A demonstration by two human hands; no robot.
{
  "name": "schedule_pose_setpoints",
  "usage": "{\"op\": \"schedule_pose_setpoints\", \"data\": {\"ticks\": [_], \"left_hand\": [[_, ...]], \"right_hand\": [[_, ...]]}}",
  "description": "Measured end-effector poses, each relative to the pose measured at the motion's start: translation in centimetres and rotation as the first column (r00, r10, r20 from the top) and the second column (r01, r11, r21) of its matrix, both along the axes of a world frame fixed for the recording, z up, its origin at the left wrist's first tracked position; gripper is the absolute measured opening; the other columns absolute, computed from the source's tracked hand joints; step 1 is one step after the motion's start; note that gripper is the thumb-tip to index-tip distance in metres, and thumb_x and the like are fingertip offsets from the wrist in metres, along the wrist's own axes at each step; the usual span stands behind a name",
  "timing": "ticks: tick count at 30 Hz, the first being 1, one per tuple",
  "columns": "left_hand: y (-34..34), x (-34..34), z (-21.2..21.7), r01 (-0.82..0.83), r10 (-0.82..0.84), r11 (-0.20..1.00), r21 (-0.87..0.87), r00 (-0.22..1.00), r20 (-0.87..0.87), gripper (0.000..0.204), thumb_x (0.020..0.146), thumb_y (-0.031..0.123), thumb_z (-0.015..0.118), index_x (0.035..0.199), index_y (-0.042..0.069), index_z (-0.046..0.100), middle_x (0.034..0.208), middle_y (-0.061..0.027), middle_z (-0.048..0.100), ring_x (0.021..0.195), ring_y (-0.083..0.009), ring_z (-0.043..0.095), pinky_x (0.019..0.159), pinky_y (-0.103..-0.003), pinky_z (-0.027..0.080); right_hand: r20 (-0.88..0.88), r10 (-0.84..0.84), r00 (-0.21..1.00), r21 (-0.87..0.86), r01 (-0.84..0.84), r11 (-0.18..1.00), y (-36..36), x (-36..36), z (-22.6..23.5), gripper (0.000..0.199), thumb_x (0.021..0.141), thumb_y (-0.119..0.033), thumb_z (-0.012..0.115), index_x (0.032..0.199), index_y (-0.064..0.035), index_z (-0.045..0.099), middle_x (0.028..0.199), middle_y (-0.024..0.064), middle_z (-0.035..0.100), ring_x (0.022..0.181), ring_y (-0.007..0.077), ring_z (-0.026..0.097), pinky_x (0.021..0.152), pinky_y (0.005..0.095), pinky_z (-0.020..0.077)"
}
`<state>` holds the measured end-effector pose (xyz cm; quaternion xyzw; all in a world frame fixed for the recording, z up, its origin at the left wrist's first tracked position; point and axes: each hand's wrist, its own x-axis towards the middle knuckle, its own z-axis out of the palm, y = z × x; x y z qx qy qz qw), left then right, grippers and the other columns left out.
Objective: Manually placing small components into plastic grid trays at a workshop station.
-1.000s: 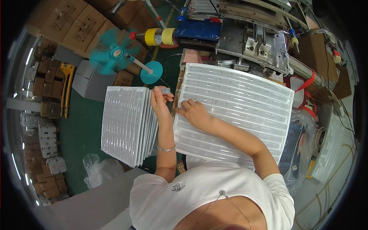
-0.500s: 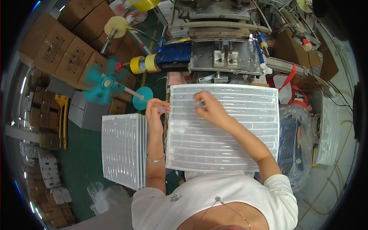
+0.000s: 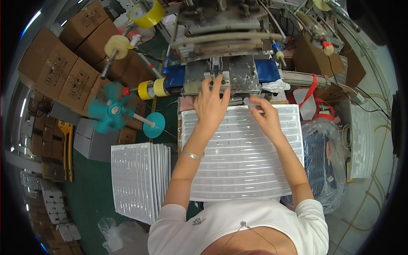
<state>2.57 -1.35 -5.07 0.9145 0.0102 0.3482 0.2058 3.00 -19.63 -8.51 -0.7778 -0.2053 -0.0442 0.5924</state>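
My left hand (image 3: 211, 104) reaches over to the metal fixture (image 3: 225, 80) on the machine's bed. Its fingers are stretched and apart, with the tips at the fixture's small blocks; any small part under them is hidden. Closer to me, on the right, my right hand (image 3: 267, 118) pinches a small translucent piece (image 3: 248, 101) between thumb and fingertips, just above the tray's far edge. Below both hands lies a wide white tray (image 3: 242, 170) with long rows of clear, shiny slots.
The machine's heavy upper plate (image 3: 221, 42) hangs above the fixture. At left stand a spinning teal fan (image 3: 114, 110), tape rolls (image 3: 145, 90), a stack of similar trays (image 3: 131, 182) and cartons (image 3: 55, 63). A clear plastic bag (image 3: 323, 165) sits at right.
My left hand has moved from the tray's left edge forward to the fixture. My right hand has gone right, from over the tray to its far edge. The view has shifted slightly.
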Motion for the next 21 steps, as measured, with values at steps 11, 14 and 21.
{"op": "schedule_pose_setpoints", "data": {"ticks": [11, 14, 21], "left_hand": [[-0.9, 4.4, 2.8, 0.099, -0.099, 0.995, -0.002, 0.988, -0.117, 0.027, 0.082, 0.031, 0.063, 0.099, 0.010, 0.065, 0.091, -0.0110, 0.063, 0.077, -0.0296, 0.064, 0.065, -0.038, 0.051], [1.1, 1.2, 2.0, 0.168, -0.190, 0.941, -0.295, 0.981, -0.049, 0.019, 0.078, 0.022, 0.069, 0.091, 0.008, 0.066, 0.082, -0.0086, 0.061, 0.074, -0.0246, 0.062, 0.062, -0.032, 0.049], [7.0, -6.2, -0.5, 0.146, -0.190, 0.939, -0.313, 0.975, -0.117, 0.028, 0.075, 0.011, 0.071, 0.101, 0.005, 0.065, 0.088, -0.0109, 0.063, 0.078, -0.0249, 0.062, 0.068, -0.031, 0.048]], "right_hand": [[0.650, -0.263, 0.713, 0.003, 0.344, 0.939, 2.7, 6.7, 4.4, 0.020, 0.078, -0.010, 0.067, 0.098, -0.0076, 0.065, 0.098, 0.0085, 0.065, 0.082, 0.0276, 0.064, 0.068, 0.0329, 0.0525], [0.700, -0.174, 0.692, -0.213, 0.435, 0.875, 3.8, 9.2, 4.0, 0.021, 0.081, -0.014, 0.065, 0.101, -0.0080, 0.065, 0.096, 0.0088, 0.065, 0.080, 0.0283, 0.063, 0.070, 0.0354, 0.0501], [0.750, -0.224, 0.623, -0.161, 0.500, 0.851, 3.9, 11.4, 3.1, 0.025, 0.081, -0.023, 0.064, 0.102, -0.0100, 0.064, 0.095, 0.0099, 0.065, 0.085, 0.0283, 0.061, 0.078, 0.0386, 0.0461]]}}
